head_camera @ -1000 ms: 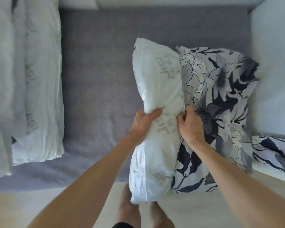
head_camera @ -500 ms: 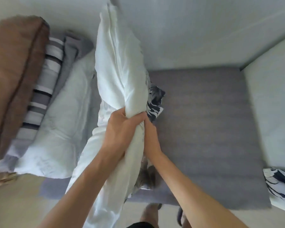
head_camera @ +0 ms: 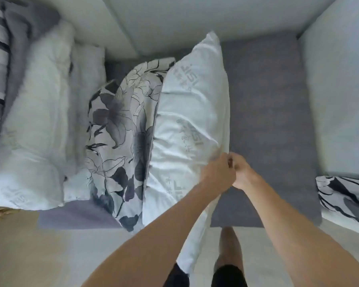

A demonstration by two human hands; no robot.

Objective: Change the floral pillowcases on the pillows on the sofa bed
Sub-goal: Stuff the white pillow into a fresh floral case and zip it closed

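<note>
On grey fabric sofa bed (head_camera: 265, 104): bare white pillow with grey printed lettering (head_camera: 193, 112), standing on edge, leaning against floral black-and-white pillowcase (head_camera: 120, 129) at its left. Further left, pile of white pillows (head_camera: 35, 121). At bare pillow's right edge, left hand (head_camera: 217, 172) and right hand (head_camera: 241, 170) touching each other, fingers curled, pinching the pillow's edge.
</note>
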